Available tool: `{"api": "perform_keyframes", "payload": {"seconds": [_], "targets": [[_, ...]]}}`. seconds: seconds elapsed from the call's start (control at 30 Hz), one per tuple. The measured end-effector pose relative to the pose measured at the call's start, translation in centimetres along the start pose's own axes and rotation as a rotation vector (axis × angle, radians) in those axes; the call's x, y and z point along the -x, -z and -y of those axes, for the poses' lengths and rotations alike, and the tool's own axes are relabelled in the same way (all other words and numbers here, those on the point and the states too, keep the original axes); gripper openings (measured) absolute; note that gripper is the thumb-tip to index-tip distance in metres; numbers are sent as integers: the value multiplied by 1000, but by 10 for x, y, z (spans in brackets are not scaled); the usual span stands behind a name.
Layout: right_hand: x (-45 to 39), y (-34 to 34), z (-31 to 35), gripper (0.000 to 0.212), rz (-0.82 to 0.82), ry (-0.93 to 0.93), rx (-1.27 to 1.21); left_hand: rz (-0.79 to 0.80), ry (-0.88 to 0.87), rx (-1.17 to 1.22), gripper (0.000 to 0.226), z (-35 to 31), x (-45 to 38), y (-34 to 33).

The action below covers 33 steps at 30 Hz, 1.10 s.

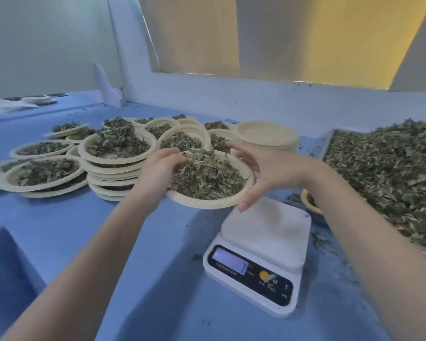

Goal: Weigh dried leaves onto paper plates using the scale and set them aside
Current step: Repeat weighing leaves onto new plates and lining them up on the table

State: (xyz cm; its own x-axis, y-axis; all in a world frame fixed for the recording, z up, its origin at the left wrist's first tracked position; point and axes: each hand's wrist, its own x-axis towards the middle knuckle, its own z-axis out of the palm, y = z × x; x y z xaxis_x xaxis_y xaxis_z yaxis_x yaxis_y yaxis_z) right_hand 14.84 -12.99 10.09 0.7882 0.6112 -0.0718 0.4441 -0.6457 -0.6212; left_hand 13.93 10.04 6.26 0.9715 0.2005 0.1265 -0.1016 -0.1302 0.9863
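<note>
Over the blue counter (pixel 84 230), seen from the head camera, both hands hold one paper plate (pixel 207 201) heaped with dried leaves (pixel 207 173). That plate hangs in the air just past the far edge of the white scale (pixel 258 257), tilted slightly and not resting on the weighing platform. The left hand (pixel 158 173) takes its grip on the plate's left rim, fingers curled over the edge and into the leaves. The right hand (pixel 261 171) clasps the right rim, thumb pointing down at the near edge, fingers arched round the far side. The scale's display is lit; its figures are too small for me to read with confidence.

To the left, well apart from the scale, filled plates (pixel 116 146) lie in overlapping stacks, each carrying its own heap of leaves. Behind the held plate stands a stack of empty plates (pixel 268 135), close to the right hand's fingertips. On the right, a large tray (pixel 328 141) holds a deep bed of loose dried leaves (pixel 389 173). Between that tray and the scale, the rim of another plate (pixel 308 200) peeks out from behind the right forearm. Leaf crumbs are scattered over the counter around the scale.
</note>
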Motion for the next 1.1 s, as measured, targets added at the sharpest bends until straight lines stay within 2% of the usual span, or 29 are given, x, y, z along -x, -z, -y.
{"api": "perform_keyframes", "payload": {"seconds": [0.1,0.27,0.4,0.47,0.57,0.67,0.77,0.87,1.03,1.1], "targets": [[-48,2,20,135,-25,68,6,-100,-36,-83,29,-10,-25,37],[-133,9,47,144,-9,145,25,-169,-61,-228,34,-21,-76,94],[-193,9,64,145,-7,177,50,-236,-68,-304,37,-22,-108,130],[-219,5,72,143,18,185,64,-273,-60,-306,30,-19,-121,145],[-251,-3,74,134,82,186,113,-287,-43,-336,30,-5,-137,158],[-265,-10,66,128,108,209,210,-286,-23,-364,32,13,-143,162],[-265,-14,59,132,133,176,207,-287,9,-330,35,31,-145,157],[-262,-17,53,127,153,143,224,-326,-8,-400,39,43,-139,150],[-254,-11,64,126,135,149,210,-279,26,-430,40,29,-134,157],[-246,-4,72,130,133,156,215,-307,8,-451,42,11,-130,160]]}}
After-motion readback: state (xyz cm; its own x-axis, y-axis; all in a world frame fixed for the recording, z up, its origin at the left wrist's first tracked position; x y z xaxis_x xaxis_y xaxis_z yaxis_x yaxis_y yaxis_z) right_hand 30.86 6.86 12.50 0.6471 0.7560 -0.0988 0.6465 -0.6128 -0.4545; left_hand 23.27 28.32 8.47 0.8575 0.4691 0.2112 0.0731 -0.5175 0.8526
